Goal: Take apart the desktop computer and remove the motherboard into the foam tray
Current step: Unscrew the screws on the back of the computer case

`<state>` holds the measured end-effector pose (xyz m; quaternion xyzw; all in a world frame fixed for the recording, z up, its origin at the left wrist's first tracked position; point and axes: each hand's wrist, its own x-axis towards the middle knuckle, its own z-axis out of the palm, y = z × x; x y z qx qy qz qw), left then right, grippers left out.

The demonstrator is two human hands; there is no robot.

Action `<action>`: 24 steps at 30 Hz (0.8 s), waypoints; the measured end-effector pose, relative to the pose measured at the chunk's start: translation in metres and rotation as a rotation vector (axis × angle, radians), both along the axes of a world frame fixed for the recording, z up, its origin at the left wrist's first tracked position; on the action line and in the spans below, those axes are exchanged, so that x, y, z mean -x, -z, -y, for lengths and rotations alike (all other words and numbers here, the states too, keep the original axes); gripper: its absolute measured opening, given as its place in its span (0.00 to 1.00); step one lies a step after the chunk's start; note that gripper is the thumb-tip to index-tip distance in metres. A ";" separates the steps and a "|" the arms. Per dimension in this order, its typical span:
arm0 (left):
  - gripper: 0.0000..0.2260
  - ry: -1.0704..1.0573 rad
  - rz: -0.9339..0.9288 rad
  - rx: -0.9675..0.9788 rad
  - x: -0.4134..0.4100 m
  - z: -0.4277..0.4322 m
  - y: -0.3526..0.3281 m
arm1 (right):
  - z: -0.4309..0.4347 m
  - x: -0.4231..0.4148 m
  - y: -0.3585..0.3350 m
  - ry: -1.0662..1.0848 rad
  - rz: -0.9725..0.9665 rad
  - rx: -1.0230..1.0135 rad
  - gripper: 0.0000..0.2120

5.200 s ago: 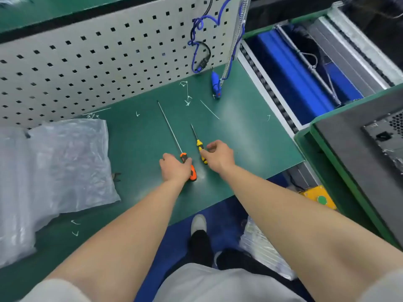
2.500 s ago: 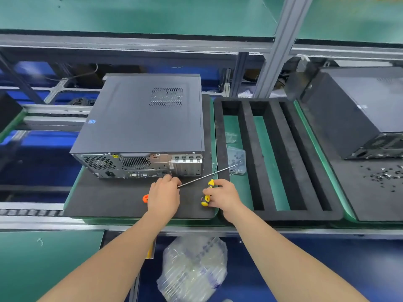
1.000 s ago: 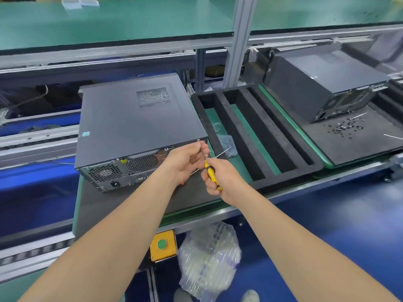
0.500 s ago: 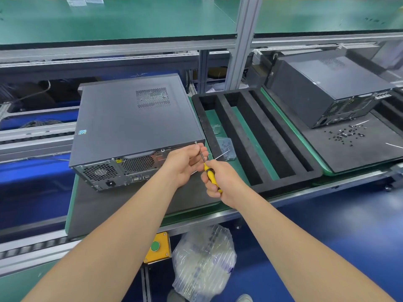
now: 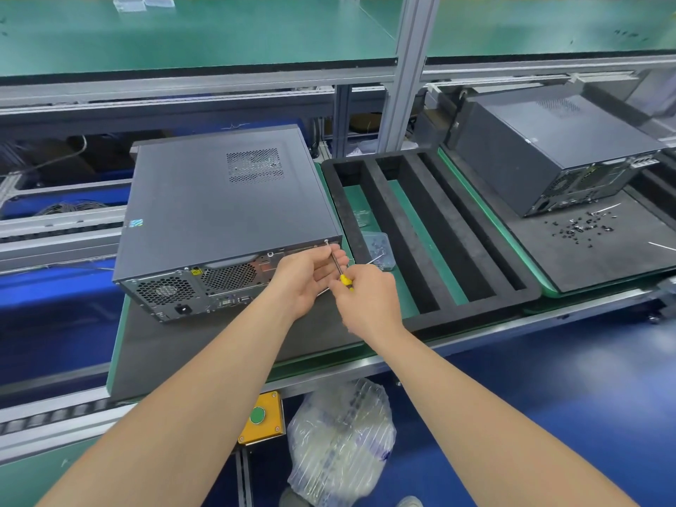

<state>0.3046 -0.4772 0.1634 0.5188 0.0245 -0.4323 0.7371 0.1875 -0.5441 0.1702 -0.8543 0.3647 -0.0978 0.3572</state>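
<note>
The right grip point(image 5: 365, 298) is closed round the yellow handle of a screwdriver point(image 5: 345, 279). Its thin shaft runs up and away to a screw point(image 5: 325, 241) at the top right corner of the computer's rear face. The left grip point(image 5: 307, 276) lies palm up just beside it, fingers point(image 5: 338, 256) loosely curled to pinch and steady the shaft. A second thin metal shaft point(image 5: 376, 255) pokes out from under both hands toward the right; what holds it is hidden.

The computer point(image 5: 219, 199) lies flat on a dark mat point(image 5: 175, 353) on the tabletop, rear ports toward the person, cover on. The motherboard is inside, out of sight. The case looks like stiff sheet steel, probably heavy enough to stay put under the driver. Its cover is likely thin with hard edges, best slid off by the rear lip once the screws are out. The board should be light and fragile, to be held by its edges.

The foam tray point(image 5: 475, 307) sits just right of the computer, with a small bag of screws point(image 5: 380, 247) in its nearest slot, close to the hands. The way from case to tray is short; that bag and the foam ribs are what a board could catch on. Further right a second computer point(image 5: 548, 151) stands on its own mat, loose screws point(image 5: 585, 228) scattered before it.
</note>
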 end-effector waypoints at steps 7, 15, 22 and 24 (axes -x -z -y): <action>0.04 0.007 0.031 -0.087 0.003 0.006 -0.012 | 0.004 0.002 0.000 0.085 0.200 -0.622 0.19; 0.11 0.045 -0.089 -0.057 -0.001 0.008 -0.017 | 0.023 0.031 -0.004 -0.020 0.241 -1.588 0.17; 0.13 0.073 -0.089 0.003 0.000 0.000 -0.019 | 0.015 0.019 -0.007 0.054 0.207 -1.018 0.12; 0.12 0.076 -0.072 -0.026 -0.001 -0.003 -0.019 | 0.008 0.016 -0.008 0.096 0.211 -0.903 0.09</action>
